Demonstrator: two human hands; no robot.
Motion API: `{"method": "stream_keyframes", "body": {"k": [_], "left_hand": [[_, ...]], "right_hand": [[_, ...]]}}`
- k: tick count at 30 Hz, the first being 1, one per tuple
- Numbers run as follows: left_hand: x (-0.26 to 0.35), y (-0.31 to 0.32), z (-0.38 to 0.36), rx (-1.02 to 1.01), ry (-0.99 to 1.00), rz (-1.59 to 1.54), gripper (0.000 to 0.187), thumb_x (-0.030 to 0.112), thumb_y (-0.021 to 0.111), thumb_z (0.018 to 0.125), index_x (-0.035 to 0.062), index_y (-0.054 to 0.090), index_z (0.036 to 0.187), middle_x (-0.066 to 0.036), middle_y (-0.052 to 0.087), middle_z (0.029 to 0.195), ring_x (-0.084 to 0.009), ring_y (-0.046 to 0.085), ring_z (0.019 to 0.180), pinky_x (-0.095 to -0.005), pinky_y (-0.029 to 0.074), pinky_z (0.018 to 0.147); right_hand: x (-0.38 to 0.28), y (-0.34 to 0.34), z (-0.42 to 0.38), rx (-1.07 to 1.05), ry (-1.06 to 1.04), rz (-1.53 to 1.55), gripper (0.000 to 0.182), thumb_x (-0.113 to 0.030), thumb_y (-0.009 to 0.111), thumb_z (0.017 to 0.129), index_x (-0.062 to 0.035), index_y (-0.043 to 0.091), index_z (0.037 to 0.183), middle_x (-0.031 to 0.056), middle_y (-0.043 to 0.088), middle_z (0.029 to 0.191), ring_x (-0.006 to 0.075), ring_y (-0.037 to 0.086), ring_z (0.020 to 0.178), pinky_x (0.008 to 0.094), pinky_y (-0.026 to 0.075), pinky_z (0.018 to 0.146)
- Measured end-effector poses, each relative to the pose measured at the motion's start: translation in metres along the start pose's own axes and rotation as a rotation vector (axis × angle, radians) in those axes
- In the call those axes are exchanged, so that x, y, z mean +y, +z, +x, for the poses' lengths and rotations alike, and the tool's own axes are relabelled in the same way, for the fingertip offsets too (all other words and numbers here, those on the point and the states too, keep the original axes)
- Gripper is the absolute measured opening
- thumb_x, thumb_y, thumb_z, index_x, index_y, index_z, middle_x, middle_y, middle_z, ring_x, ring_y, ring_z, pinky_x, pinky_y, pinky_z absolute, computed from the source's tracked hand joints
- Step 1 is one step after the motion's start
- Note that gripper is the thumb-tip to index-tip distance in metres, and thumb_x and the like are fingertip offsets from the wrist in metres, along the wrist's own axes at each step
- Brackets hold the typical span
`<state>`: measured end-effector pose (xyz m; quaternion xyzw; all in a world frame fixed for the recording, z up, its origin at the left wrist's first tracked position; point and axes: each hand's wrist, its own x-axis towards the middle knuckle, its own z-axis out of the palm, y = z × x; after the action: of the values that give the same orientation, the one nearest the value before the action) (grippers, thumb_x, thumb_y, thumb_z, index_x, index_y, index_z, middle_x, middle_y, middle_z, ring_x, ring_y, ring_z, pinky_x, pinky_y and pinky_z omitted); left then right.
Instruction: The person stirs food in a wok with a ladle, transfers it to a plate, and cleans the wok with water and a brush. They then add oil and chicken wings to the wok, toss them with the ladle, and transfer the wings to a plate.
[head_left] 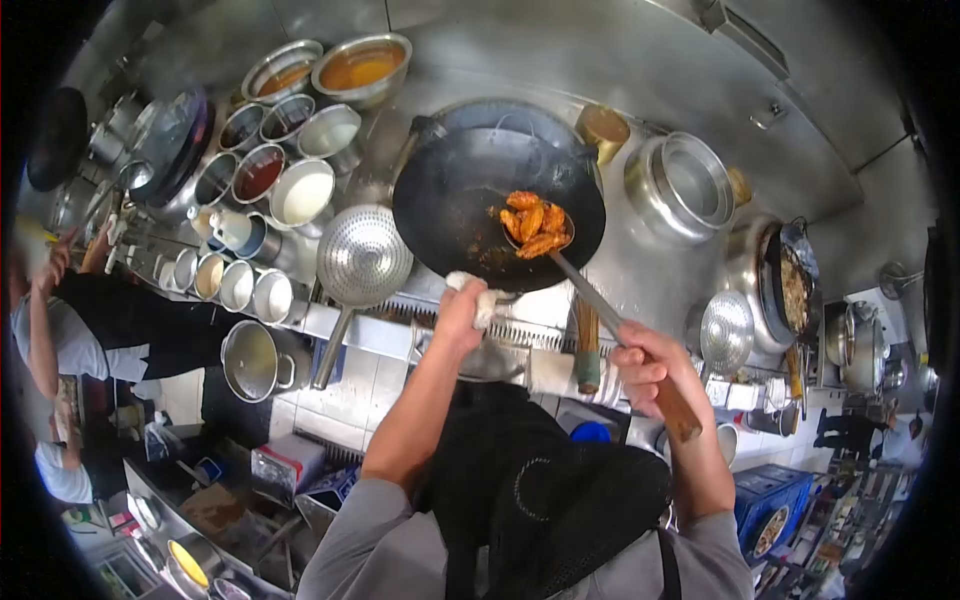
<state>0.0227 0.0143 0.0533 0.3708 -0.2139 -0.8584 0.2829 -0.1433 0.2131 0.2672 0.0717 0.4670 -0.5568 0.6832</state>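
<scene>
A black wok (pixel 470 200) sits on the steel range in front of me. My left hand (pixel 458 312) grips its near rim through a white cloth (pixel 486 297). My right hand (pixel 647 366) is closed around the wooden handle of a long ladle (pixel 590 295). The ladle's bowl rests over the wok's right half and carries several orange fried pieces (pixel 533 222). Dark sauce residue lies on the wok's bottom.
Several metal bowls of sauces and seasonings (pixel 270 170) stand at the left, with a perforated strainer (pixel 363 256) beside the wok. A steel pot (pixel 684 184) and another wok with food (pixel 790 285) are on the right. A person in a dark apron (pixel 90 320) works at far left.
</scene>
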Motion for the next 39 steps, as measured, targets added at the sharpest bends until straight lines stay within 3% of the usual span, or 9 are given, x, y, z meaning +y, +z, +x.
{"method": "stream_keyframes", "body": {"k": [6,7,12,17,23,30,35,37,39], "left_hand": [[-0.009,-0.032,-0.009,0.088,0.316,0.415,0.038,0.006,0.054,0.088,0.0031,0.042,0.124,-0.018,0.06,0.111,-0.024,0.067,0.086,-0.033,0.056,0.061],[-0.016,-0.055,0.0,0.115,0.395,0.613,0.046,0.005,0.056,0.086,0.0026,0.04,0.129,-0.014,0.057,0.116,-0.0222,0.063,0.096,-0.0334,0.055,0.077],[-0.011,-0.083,-0.021,0.086,0.759,0.916,0.058,0.011,0.062,0.084,-0.0005,0.036,0.134,-0.021,0.057,0.118,-0.034,0.057,0.108,-0.0415,0.044,0.096],[-0.024,-0.091,-0.022,0.119,0.703,0.994,0.051,0.013,0.063,0.083,-0.0005,0.04,0.127,-0.025,0.057,0.112,-0.0404,0.058,0.105,-0.0443,0.045,0.092],[-0.025,-0.087,-0.006,0.087,0.758,0.941,0.044,0.011,0.058,0.083,0.0006,0.044,0.123,-0.019,0.059,0.107,-0.0333,0.061,0.098,-0.0417,0.048,0.089],[0.01,-0.041,0.008,0.003,0.165,0.298,0.03,0.007,0.057,0.083,0.0047,0.052,0.113,-0.009,0.059,0.098,-0.0249,0.066,0.082,-0.0365,0.057,0.059],[0.001,-0.04,0.06,0.12,0.075,0.261,0.024,0.015,0.057,0.093,0.0049,0.054,0.114,-0.009,0.061,0.101,-0.0212,0.065,0.084,-0.0374,0.056,0.062],[0.0,-0.036,0.047,0.131,0.166,0.321,0.047,0.038,0.057,0.099,0.0012,0.046,0.127,-0.011,0.061,0.114,-0.0222,0.063,0.093,-0.0386,0.054,0.08],[-0.011,-0.056,0.048,0.241,0.291,0.312,0.048,0.043,0.054,0.1,0.0032,0.047,0.127,-0.009,0.059,0.114,-0.0198,0.061,0.095,-0.0375,0.053,0.08]], "right_hand": [[-0.002,-0.001,0.006,0.057,0.047,-0.127,0.015,-0.022,0.051,0.1,-0.0161,0.041,0.091,-0.0081,0.04,0.065,-0.002,0.034,0.041,0.0175,0.029,0.031],[-0.003,0.0,0.008,0.052,0.034,-0.132,0.015,-0.022,0.051,0.1,-0.0161,0.041,0.091,-0.0081,0.04,0.065,-0.002,0.034,0.041,0.0175,0.029,0.031],[-0.022,0.014,0.0,-0.053,0.019,-0.142,0.015,-0.017,0.052,0.1,-0.0108,0.045,0.112,-0.0048,0.042,0.07,-0.0022,0.035,0.041,0.0174,0.029,0.031],[-0.034,0.032,-0.047,-0.215,-0.118,-0.096,0.049,-0.013,0.05,0.1,-0.0049,0.034,0.145,-0.0014,0.041,0.067,0.0007,0.038,0.039,0.0208,0.034,0.028],[-0.034,0.009,-0.036,-0.34,-0.205,-0.037,0.052,-0.013,0.048,0.1,-0.0135,0.032,0.149,-0.0014,0.04,0.067,0.0028,0.036,0.036,0.023,0.032,0.028],[-0.017,-0.015,0.011,-0.384,-0.231,-0.061,0.052,-0.017,0.049,0.102,-0.0129,0.03,0.15,-0.0004,0.041,0.071,0.0023,0.034,0.039,0.0229,0.032,0.031],[-0.007,-0.032,0.034,-0.382,-0.178,-0.106,0.053,-0.016,0.05,0.101,-0.0122,0.029,0.15,0.0,0.041,0.069,0.0035,0.035,0.038,0.0234,0.032,0.031],[-0.008,-0.036,0.035,-0.366,-0.139,-0.151,0.054,-0.016,0.05,0.101,-0.0119,0.029,0.151,0.0001,0.042,0.069,0.0039,0.035,0.038,0.0235,0.032,0.031],[-0.013,-0.037,0.036,-0.369,-0.11,-0.236,0.055,-0.016,0.051,0.1,-0.0106,0.029,0.15,0.0001,0.042,0.068,0.0041,0.035,0.037,0.0233,0.032,0.031]]}}
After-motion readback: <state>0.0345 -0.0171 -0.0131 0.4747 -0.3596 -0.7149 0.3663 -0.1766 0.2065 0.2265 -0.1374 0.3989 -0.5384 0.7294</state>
